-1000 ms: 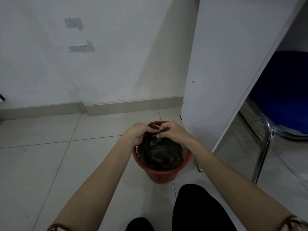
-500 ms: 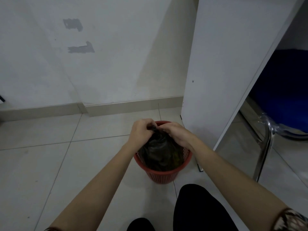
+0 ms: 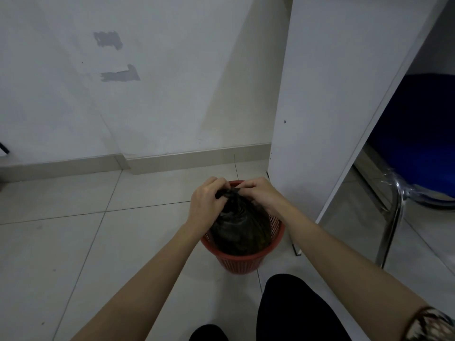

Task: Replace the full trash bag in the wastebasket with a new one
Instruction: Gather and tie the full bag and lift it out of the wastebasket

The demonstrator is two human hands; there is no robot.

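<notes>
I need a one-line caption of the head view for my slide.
Left hand and right hand pinch the gathered top of a black trash bag inside the red wastebasket.

Single head-worn wide-angle view, looking forward and steeply down along both forearms to the tiled floor [image 3: 73, 242], close above a red wastebasket [image 3: 242, 263], with the wall [image 3: 172, 82] ahead and a white panel [image 3: 320, 107] at right; no second view.

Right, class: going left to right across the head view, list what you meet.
Grey wall patches → left hand → right hand → white panel → blue chair. The trash bag both hands grip and its wastebasket overlap them, so omitted.
</notes>
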